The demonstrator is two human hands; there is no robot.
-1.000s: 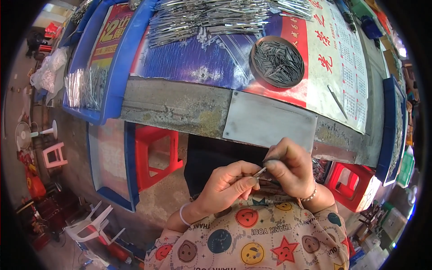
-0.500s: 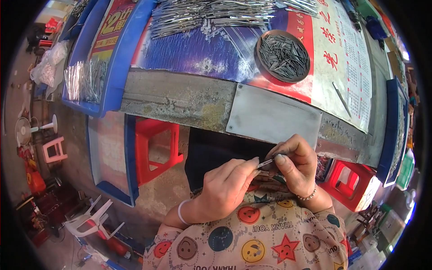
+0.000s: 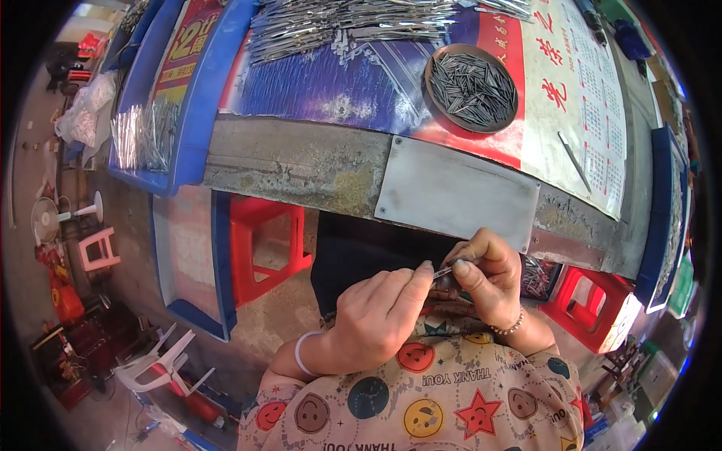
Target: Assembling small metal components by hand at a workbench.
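Note:
Above my lap, just off the table's front edge, my left hand (image 3: 380, 312) and my right hand (image 3: 489, 278) meet around a slim silvery metal piece (image 3: 444, 271). Both hands are closed, pinching it between thumb and fingers, one from each side. Its ends are hidden by my fingers, so its exact kind cannot be made out. Beyond the hands, a bare metal plate (image 3: 455, 192) is fixed to the table edge. Farther back stands a round brown bowl (image 3: 487, 130) full of short dark metal pieces (image 3: 471, 86).
Long slim metal pieces (image 3: 353, 22) lie heaped at the back; a single one (image 3: 574, 161) rests on the printed sheet at right. A blue tray (image 3: 195, 105) holds more at left. Another blue tray (image 3: 660, 203) is at far right. Red stools (image 3: 244, 255) stand below.
Both hands keep their pinch on the slim metal piece. My right hand has shifted slightly left, and the piece is tilted a little more. The whole view has shifted slightly.

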